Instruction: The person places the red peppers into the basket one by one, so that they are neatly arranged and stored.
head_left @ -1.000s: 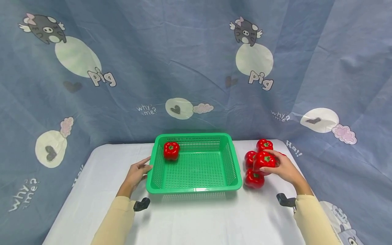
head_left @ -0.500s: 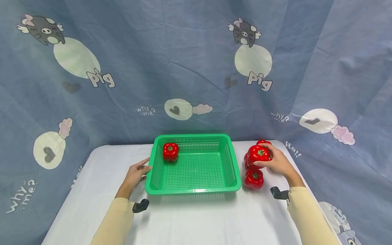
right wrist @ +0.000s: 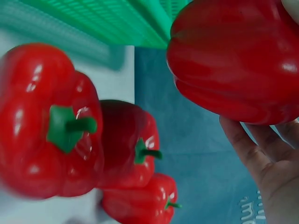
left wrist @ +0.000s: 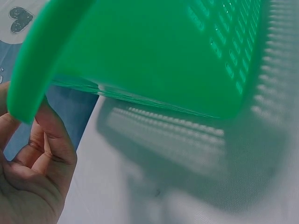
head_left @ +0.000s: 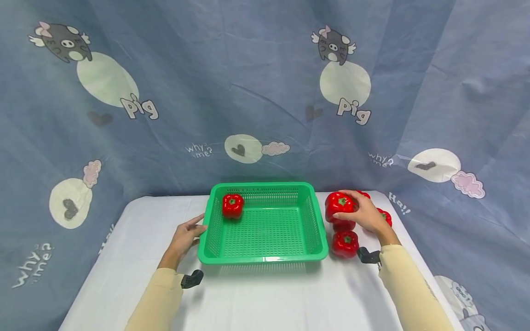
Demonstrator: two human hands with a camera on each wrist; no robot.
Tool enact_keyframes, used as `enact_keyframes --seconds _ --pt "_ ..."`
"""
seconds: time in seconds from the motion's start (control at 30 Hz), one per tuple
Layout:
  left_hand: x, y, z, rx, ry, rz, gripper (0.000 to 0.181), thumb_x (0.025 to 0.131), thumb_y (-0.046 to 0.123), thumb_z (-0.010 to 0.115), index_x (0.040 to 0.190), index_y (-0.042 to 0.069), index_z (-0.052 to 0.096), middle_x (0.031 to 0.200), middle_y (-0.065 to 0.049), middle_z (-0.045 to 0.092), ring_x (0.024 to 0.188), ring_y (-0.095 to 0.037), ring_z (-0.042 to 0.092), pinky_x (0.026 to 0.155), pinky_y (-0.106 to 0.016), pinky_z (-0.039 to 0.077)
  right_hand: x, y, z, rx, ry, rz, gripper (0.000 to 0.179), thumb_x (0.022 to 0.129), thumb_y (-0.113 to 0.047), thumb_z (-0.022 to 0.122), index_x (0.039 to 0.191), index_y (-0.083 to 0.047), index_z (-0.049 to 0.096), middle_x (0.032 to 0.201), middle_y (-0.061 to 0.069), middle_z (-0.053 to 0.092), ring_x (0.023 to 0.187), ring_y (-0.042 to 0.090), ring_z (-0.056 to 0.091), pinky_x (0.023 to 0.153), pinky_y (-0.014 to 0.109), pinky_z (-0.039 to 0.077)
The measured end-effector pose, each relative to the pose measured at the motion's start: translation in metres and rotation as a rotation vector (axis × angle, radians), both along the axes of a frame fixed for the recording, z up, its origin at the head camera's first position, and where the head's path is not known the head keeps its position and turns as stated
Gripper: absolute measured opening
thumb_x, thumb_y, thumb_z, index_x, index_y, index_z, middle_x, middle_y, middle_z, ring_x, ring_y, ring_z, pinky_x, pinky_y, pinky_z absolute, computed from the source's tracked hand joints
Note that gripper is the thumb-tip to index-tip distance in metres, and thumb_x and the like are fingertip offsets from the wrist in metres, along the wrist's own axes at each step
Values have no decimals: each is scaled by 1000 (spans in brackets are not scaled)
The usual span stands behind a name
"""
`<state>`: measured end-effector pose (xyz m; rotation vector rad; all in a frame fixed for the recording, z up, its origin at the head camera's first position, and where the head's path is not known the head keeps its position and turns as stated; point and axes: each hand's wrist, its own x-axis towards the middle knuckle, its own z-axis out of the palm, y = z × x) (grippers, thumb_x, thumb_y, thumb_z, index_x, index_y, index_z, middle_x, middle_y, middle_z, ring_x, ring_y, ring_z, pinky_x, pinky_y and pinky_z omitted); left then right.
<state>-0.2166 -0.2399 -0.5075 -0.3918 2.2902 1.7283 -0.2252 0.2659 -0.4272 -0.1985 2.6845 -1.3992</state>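
Observation:
My right hand (head_left: 366, 215) grips a shiny red bell pepper (head_left: 336, 208) with a green stem, raised just right of the green plastic basket (head_left: 265, 234). In the right wrist view the fingers curve under this pepper (right wrist: 233, 60). My left hand (head_left: 183, 239) pinches the basket's left rim; the left wrist view shows thumb and fingers on either side of that rim (left wrist: 35, 70). Inside the basket, at its back left corner, sits one red pepper (head_left: 232, 207). More lie on the table around my right hand, including a near one (head_left: 345, 244) and one partly hidden below the held pepper (head_left: 344, 225).
Another pepper (head_left: 386, 216) shows behind the right wrist, and one more (head_left: 363, 193) peeks out at the back. White cloth covers the table (head_left: 265, 299). A blue printed curtain (head_left: 265, 101) hangs close behind the basket.
My right hand has carried the held pepper leftward and slightly up, toward the basket's right side. The pepper at the far right has come into sight. My left hand stays on the rim.

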Motion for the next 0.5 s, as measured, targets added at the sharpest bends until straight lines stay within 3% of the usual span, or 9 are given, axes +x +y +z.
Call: enact_keyframes --seconds 0.3,0.5 --pt "1 0 0 -3 18 -6 58 96 25 61 148 13 38 121 -14 58 92 -12 60 90 -40 51 -12 -15 -1 -71 -64 9 81 74 -33 83 143 -21 42 137 13 44 124 38 43 86 49 54" --pt "0 0 -3 1 18 3 59 95 25 61 148 13 39 120 -14 59 93 -13 60 91 -40 51 -19 -24 -5 -28 -17 47 79 74 -35 83 141 -19 45 135 13 47 122 37 45 86 49 54"
